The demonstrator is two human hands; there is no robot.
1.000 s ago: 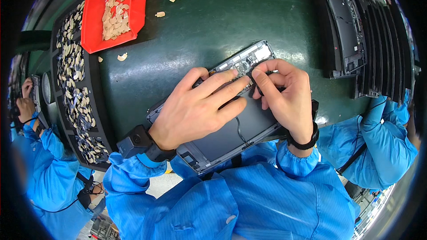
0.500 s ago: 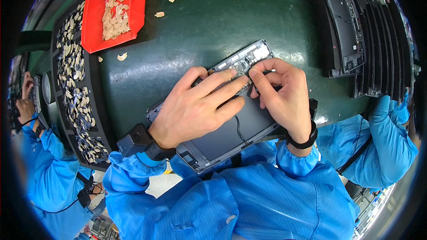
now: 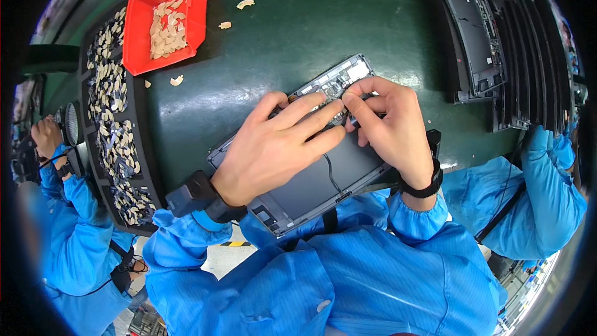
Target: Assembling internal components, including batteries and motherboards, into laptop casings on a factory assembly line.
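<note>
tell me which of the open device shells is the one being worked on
The flat one lying mid-table under the left hand and right hand; the others stand stacked on edge at the right, untouched.

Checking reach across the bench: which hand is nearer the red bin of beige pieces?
Left. The left hand lies on the open tablet, on the red bin's side; the right hand is farther off.
</note>
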